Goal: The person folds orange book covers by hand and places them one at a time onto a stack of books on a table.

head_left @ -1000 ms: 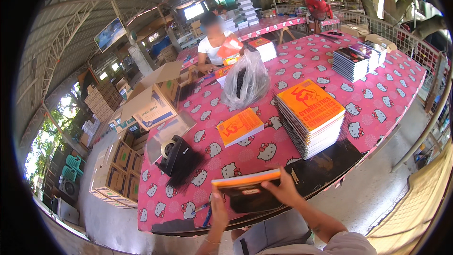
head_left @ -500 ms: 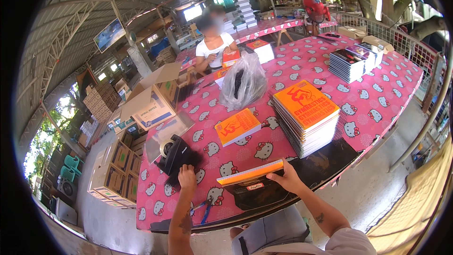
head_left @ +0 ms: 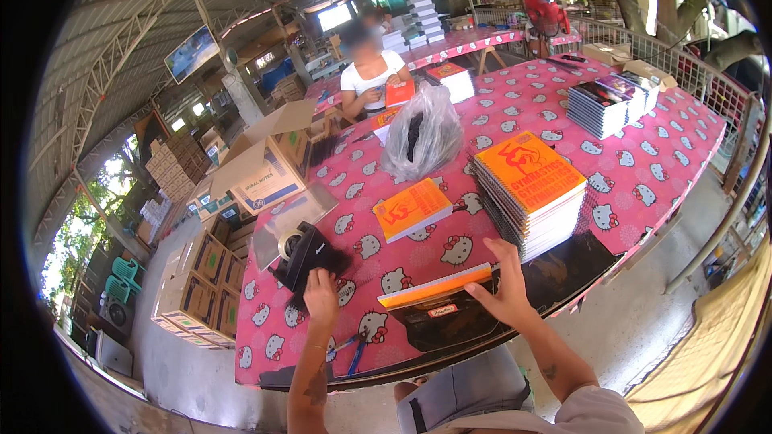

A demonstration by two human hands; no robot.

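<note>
At the near left of the table, my left hand (head_left: 322,297) has its fingers drawn together against the front of a black tape dispenser (head_left: 304,259); anything between the fingertips is hidden. An orange-covered spiral notebook (head_left: 434,288) stands on its long edge before me, tilted. My right hand (head_left: 505,288) is at its right end, fingers spread and raised, thumb close to the cover. Beyond it lies another orange notebook (head_left: 412,209) flat. A tall stack of orange spiral notebooks (head_left: 531,193) rises just past my right hand.
Blue-handled scissors (head_left: 355,354) lie near the front edge. A clear plastic bag (head_left: 422,133) stands mid-table. Across from me a person in white (head_left: 371,76) holds an orange notebook. Dark-covered notebooks (head_left: 599,108) are stacked at far right; an open carton (head_left: 269,173) is at left.
My right hand has loosened from the notebook's end, its fingers lifting and spreading. My left hand stays by the tape dispenser. The whole view has shifted slightly.
</note>
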